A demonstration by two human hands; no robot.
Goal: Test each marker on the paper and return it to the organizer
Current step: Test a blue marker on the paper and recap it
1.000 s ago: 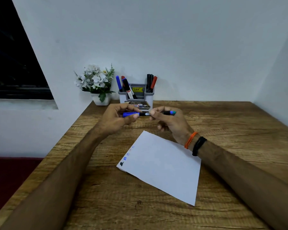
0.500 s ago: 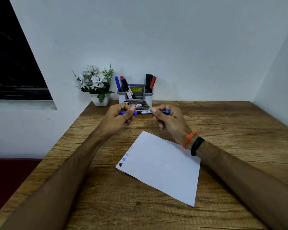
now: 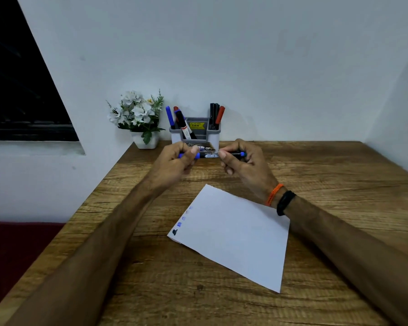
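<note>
- The grey plastic organizer carries a yellow price sticker; its print is too small to read.
- On its dark front label, only the white letters "OP" are readable.
- The blue marker has a barcode strip with unreadable digits.

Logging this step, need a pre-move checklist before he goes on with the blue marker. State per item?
1. Left hand grips the cap end of the blue marker: ok.
2. Right hand grips the barrel: ok.
3. Cap fully seated: cannot tell.
4. Paper lies flat on the table, test marks at its left edge: ok.
5. Organizer upright, middle compartment has room: ok.
</note>
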